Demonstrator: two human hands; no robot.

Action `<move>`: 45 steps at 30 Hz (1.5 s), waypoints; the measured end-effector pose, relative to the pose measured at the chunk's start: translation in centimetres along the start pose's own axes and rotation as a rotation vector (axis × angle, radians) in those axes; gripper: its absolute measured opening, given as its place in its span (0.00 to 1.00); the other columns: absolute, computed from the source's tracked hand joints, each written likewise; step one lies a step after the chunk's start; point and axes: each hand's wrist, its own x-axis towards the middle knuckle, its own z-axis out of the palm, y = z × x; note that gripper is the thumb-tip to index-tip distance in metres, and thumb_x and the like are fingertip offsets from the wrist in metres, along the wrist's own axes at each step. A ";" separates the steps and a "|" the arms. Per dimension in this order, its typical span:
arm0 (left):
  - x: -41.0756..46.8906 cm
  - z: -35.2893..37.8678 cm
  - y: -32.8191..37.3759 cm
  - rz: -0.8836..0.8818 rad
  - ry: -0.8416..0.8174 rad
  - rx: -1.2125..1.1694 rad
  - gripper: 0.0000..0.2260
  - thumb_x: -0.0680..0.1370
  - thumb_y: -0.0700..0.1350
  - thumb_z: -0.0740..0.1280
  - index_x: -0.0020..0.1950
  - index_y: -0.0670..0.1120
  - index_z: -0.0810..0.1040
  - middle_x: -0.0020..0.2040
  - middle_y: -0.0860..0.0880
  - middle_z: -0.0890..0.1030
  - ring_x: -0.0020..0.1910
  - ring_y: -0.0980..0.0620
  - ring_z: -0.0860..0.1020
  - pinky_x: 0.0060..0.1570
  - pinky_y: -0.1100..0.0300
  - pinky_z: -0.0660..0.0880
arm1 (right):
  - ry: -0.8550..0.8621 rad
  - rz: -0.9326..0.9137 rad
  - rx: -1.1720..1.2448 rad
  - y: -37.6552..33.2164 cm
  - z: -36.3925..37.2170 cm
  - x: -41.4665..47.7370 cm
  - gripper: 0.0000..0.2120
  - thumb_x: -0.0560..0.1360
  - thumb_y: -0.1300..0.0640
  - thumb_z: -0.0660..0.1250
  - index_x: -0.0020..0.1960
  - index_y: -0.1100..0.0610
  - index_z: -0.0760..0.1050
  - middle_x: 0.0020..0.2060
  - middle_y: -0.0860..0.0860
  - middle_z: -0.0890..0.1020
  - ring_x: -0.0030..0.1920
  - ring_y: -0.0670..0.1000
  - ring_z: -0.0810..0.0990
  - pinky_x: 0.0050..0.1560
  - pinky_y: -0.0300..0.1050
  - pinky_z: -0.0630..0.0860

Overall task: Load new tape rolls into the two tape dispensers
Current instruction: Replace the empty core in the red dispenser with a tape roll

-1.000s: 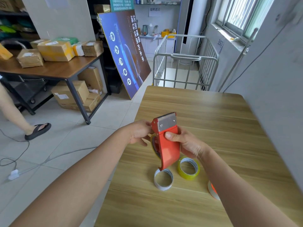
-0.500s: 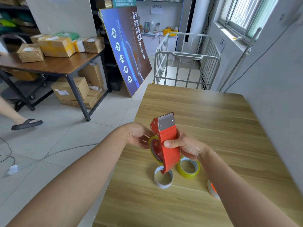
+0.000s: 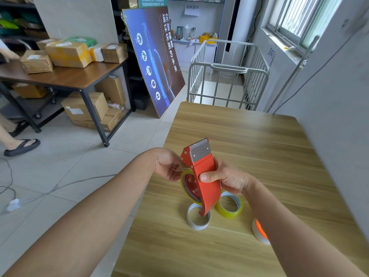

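Right hand point(image 3: 227, 177) is wrapped around the red tape dispenser point(image 3: 203, 176), held up over the table point(image 3: 249, 136). Left hand point(image 3: 169, 163) pinches the tape end off the yellow roll point(image 3: 184, 181) mounted in it. No readable brand. Below the hands: a white roll point(image 3: 198, 216), a yellow tape roll point(image 3: 229, 206), and an orange thing point(image 3: 259, 230) half hidden by my right arm.

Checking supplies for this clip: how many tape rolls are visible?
3, possibly 4: yellow roll inside the red dispenser; white roll and yellow-green roll on the wooden table; white-orange round object is half hidden.
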 end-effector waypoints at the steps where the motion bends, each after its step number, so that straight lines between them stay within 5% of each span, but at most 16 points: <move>1: 0.0 0.0 0.0 0.012 0.010 0.005 0.12 0.76 0.30 0.61 0.36 0.42 0.74 0.31 0.47 0.76 0.30 0.52 0.75 0.35 0.59 0.76 | -0.001 0.007 0.000 0.0 0.0 0.0 0.49 0.46 0.43 0.85 0.62 0.58 0.73 0.43 0.50 0.85 0.42 0.49 0.85 0.46 0.42 0.81; 14: -0.7 -0.4 1.2 0.283 0.174 0.035 0.11 0.75 0.26 0.62 0.48 0.39 0.79 0.31 0.45 0.83 0.30 0.51 0.83 0.32 0.60 0.81 | 0.030 0.123 0.072 0.5 -0.1 -0.8 0.36 0.56 0.41 0.81 0.59 0.53 0.76 0.39 0.50 0.82 0.37 0.49 0.82 0.37 0.43 0.80; 18: -1.0 -0.5 1.5 0.330 0.169 0.027 0.11 0.76 0.27 0.61 0.45 0.40 0.79 0.29 0.45 0.82 0.29 0.51 0.83 0.31 0.60 0.81 | -0.003 0.169 0.169 1.1 -0.4 -1.4 0.36 0.52 0.44 0.84 0.57 0.53 0.77 0.38 0.49 0.84 0.37 0.48 0.83 0.40 0.43 0.81; 23: -1.0 -0.2 1.8 0.399 0.273 0.086 0.10 0.76 0.28 0.62 0.42 0.39 0.78 0.32 0.44 0.80 0.28 0.53 0.80 0.28 0.60 0.80 | 0.032 0.226 0.155 1.3 -1.0 -1.7 0.14 0.69 0.54 0.68 0.55 0.52 0.77 0.36 0.47 0.84 0.35 0.47 0.83 0.39 0.42 0.81; 30: -1.2 -0.8 2.9 0.509 0.467 0.201 0.08 0.74 0.29 0.66 0.41 0.41 0.75 0.40 0.41 0.78 0.32 0.49 0.78 0.25 0.64 0.77 | 0.035 0.302 0.019 1.7 -1.1 -1.9 0.15 0.70 0.52 0.69 0.55 0.53 0.78 0.41 0.51 0.84 0.40 0.49 0.83 0.44 0.44 0.81; 38: -0.7 -2.0 3.1 0.620 0.762 0.297 0.08 0.76 0.31 0.65 0.45 0.44 0.73 0.48 0.40 0.80 0.35 0.47 0.78 0.31 0.61 0.78 | 0.085 0.412 -0.169 1.3 -1.6 -2.0 0.11 0.75 0.56 0.70 0.57 0.54 0.77 0.42 0.51 0.83 0.40 0.50 0.82 0.44 0.43 0.79; 45: -1.1 -2.9 3.6 0.699 0.898 0.298 0.09 0.76 0.32 0.63 0.49 0.46 0.72 0.47 0.43 0.81 0.50 0.41 0.81 0.51 0.47 0.81 | 0.195 0.489 -0.224 1.9 -2.0 -1.7 0.11 0.74 0.56 0.71 0.56 0.53 0.78 0.43 0.50 0.84 0.41 0.51 0.82 0.45 0.44 0.78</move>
